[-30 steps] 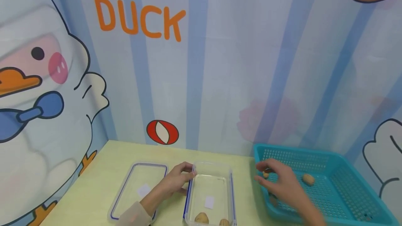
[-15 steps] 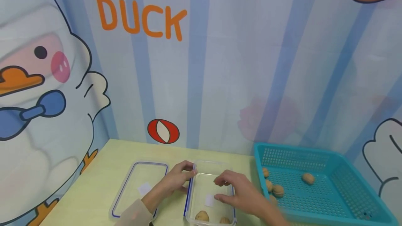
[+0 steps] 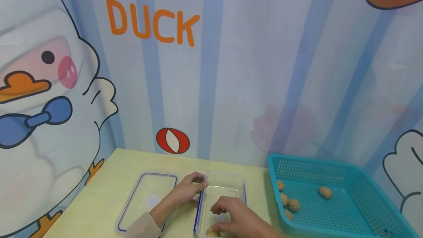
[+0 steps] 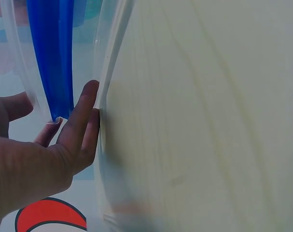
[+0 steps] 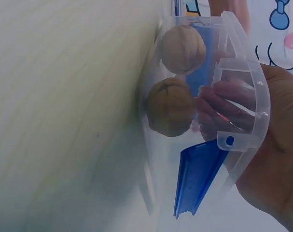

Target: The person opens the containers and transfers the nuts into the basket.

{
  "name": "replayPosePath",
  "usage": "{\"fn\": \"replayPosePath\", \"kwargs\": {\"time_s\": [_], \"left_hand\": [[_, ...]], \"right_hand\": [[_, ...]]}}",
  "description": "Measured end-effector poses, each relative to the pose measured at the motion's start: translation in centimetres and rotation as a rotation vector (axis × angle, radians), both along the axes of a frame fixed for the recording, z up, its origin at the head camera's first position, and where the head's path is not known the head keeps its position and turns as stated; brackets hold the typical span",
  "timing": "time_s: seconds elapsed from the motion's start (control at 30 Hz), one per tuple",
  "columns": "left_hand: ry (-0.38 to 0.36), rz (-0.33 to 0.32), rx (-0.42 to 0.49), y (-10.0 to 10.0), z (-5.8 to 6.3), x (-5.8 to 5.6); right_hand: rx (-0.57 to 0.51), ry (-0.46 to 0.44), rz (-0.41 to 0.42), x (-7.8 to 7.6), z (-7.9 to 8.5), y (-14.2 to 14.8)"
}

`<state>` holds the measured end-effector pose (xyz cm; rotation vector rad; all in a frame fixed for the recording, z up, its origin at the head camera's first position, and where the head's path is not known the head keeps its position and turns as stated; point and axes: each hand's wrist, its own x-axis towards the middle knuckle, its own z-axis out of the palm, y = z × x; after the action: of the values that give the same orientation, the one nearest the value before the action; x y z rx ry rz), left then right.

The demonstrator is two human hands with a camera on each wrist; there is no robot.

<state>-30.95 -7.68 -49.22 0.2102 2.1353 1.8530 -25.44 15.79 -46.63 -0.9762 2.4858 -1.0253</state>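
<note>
A clear plastic food container [image 3: 202, 208] with blue side latches stands uncovered at the table's front middle. My left hand [image 3: 190, 190] grips its far left corner, thumb and fingers on either side; the left wrist view shows the fingers [image 4: 81, 118] beside the blue latch. My right hand [image 3: 236, 216] reaches down inside the container, thumb and fingers apart, thumb by a walnut [image 3: 212, 231]. Through the clear wall, the right wrist view shows two walnuts, an upper walnut [image 5: 183, 49] and a lower walnut [image 5: 170, 106]. My fingertips are close to the lower one; whether they touch is unclear.
A turquoise perforated basket [image 3: 330, 161] holding several walnuts [image 3: 293, 205] stands to the right. Left of the container lies its clear lid [image 3: 142, 201] with a blue seal, on the pale wooden table [image 3: 99, 190]. A duck-print curtain [image 3: 238, 65] hangs behind.
My right hand has moved left from the basket, across the container's right side, and down into the container. The left hand stays at the container's corner.
</note>
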Motion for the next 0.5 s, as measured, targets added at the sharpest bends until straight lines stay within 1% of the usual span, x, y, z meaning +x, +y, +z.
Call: {"fn": "replayPosePath", "kwargs": {"time_s": [0.07, 0.23, 0.43, 0.5], "left_hand": [[-0.001, 0.001, -0.001, 0.00, -0.03, -0.02], [0.006, 0.006, 0.002, 0.01, -0.16, -0.04], [0.002, 0.006, 0.008, 0.01, -0.27, -0.17], [-0.002, 0.005, 0.007, 0.02, -0.27, -0.18]], "right_hand": [[0.007, -0.018, -0.004, 0.02, -0.24, -0.06], [0.012, -0.016, 0.026, 0.03, -0.78, -0.08], [0.017, 0.003, 0.065, -0.10, -0.72, -0.03], [0.011, -0.011, 0.079, -0.12, -0.72, 0.01]]}}
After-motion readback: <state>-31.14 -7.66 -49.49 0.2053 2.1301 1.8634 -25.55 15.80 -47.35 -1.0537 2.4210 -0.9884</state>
